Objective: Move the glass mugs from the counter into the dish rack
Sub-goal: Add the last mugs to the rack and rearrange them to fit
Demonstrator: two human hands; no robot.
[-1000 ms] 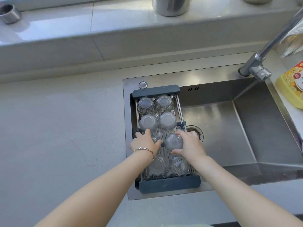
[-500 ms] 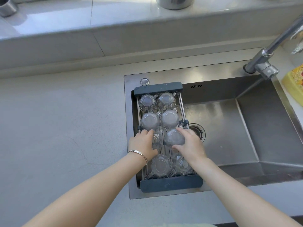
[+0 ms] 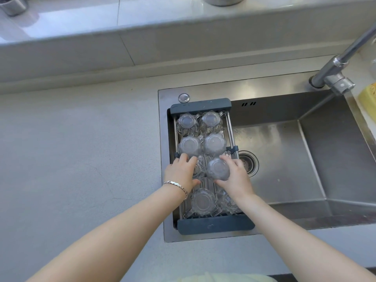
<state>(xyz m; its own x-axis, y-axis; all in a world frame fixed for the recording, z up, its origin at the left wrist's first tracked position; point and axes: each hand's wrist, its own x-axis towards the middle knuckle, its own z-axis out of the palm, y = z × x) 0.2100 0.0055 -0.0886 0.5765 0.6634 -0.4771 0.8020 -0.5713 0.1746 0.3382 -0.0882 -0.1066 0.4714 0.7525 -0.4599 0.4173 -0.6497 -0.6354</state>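
Note:
A dark-framed dish rack spans the left end of the steel sink. Several clear glass mugs stand upside down in it in two columns. My right hand grips one upturned glass mug in the third row, right column. My left hand covers and holds another glass mug beside it in the left column; most of that mug is hidden under my fingers. Two mugs sit nearer me, partly behind my wrists.
The steel sink basin with its drain lies right of the rack. A chrome faucet rises at the back right, with a yellow packet at the right edge. Grey counter stretches left. Metal cups stand on the back ledge.
Both hands stay on the same two mugs in the third row. The mugs have shifted slightly toward the far end of the rack, closer to the second row.

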